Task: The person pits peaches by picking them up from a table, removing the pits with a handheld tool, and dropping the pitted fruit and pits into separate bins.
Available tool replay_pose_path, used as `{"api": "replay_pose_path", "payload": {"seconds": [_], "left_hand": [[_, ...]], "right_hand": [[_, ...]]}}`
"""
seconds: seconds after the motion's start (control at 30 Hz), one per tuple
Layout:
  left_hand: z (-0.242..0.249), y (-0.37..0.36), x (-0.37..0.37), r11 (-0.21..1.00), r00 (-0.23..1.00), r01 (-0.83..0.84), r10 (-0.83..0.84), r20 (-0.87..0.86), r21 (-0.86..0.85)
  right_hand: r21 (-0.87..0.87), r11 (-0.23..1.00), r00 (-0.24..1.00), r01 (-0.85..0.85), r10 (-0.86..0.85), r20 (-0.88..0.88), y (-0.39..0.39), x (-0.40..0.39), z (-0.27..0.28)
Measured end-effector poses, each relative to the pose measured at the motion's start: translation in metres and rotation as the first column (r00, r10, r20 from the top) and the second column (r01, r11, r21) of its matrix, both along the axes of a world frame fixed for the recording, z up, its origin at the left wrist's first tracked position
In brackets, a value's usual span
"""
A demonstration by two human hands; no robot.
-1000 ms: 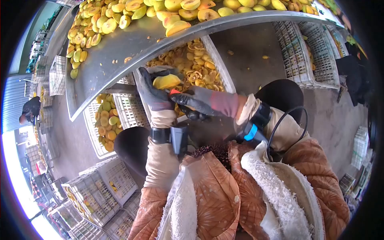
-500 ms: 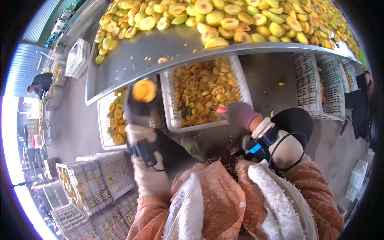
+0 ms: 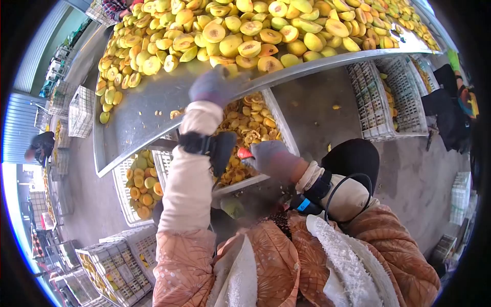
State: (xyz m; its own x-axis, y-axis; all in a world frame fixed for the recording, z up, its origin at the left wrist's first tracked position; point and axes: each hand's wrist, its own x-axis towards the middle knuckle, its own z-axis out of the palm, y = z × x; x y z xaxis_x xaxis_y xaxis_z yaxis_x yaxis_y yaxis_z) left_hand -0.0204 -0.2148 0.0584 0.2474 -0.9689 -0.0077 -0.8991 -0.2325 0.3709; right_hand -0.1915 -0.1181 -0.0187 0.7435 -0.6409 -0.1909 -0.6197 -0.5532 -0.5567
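Observation:
My left hand (image 3: 212, 87), gloved in grey, reaches over the metal table's near edge toward the heap of halved yellow peaches (image 3: 215, 33). Its fingers are smeared by motion and overlap the nearest peach halves. Lower down, my gloved right hand (image 3: 276, 159) is closed round a small tool with a red end (image 3: 244, 153); the rest of that tool is hidden in the grip. Beneath that hand stands a white crate (image 3: 286, 128) of peach scraps (image 3: 253, 123). Peach halves with hollow centres (image 3: 142, 187) fill another crate to the left.
The sloping metal table (image 3: 138, 120) has a raised rim and scattered bits on it. White crates (image 3: 378, 100) stand at the right, with more stacked crates (image 3: 115, 266) at lower left. People stand at the far left (image 3: 43, 146), the top left and the right edge.
My left hand has gone from above the left crate, where it held a peach half, up over the table; that peach half is no longer in it. My right hand keeps the red-ended tool.

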Motion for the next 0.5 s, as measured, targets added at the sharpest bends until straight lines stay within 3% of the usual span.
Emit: {"api": "replay_pose_path", "payload": {"seconds": [0.1, 0.17, 0.2, 0.27, 0.33, 0.37, 0.4, 0.47, 0.5], "left_hand": [[-0.026, -0.010, -0.011, 0.991, 0.993, 0.059, -0.046, 0.107, -0.120], [-0.030, -0.007, 0.006, 0.944, 0.935, 0.011, -0.127, -0.330, -0.330], [-0.033, -0.006, 0.016, 0.877, 0.828, 0.009, -0.275, -0.488, -0.480], [-0.010, 0.020, 0.019, 0.884, 0.590, -0.196, -0.240, -0.771, -0.424], [0.003, 0.050, 0.027, 0.933, 0.084, -0.204, -0.286, -0.955, -0.297], [0.003, 0.064, 0.031, 0.954, -0.023, -0.183, -0.244, -0.969, -0.236], [0.002, 0.075, 0.033, 0.953, -0.019, -0.193, -0.242, -0.970, -0.234], [-0.002, 0.097, 0.034, 0.956, -0.030, -0.216, -0.212, -0.977, -0.200], [-0.004, 0.105, 0.030, 0.944, 0.045, -0.230, -0.231, -0.972, -0.235]], "right_hand": [[-0.044, 0.999, 0.998, 0.030, -0.028, 0.053, 0.001, -0.004, 0.000], [-0.016, 0.996, 0.996, 0.083, -0.083, 0.034, 0.000, -0.005, 0.011], [-0.021, 0.996, 0.996, 0.083, -0.082, 0.043, -0.002, -0.005, 0.011], [-0.005, 0.970, 0.966, 0.243, -0.242, 0.094, -0.005, -0.005, 0.011], [0.037, 0.950, 0.942, 0.310, -0.312, 0.126, -0.006, -0.006, 0.025], [0.081, 0.919, 0.907, 0.386, -0.394, 0.150, -0.005, -0.006, 0.032], [0.084, 0.923, 0.911, 0.376, -0.384, 0.149, -0.003, -0.006, 0.034], [0.130, 0.909, 0.769, 0.395, -0.405, 0.494, 0.003, -0.006, 0.034], [0.179, 0.912, 0.718, 0.369, -0.402, 0.569, 0.005, -0.003, 0.025]]}}
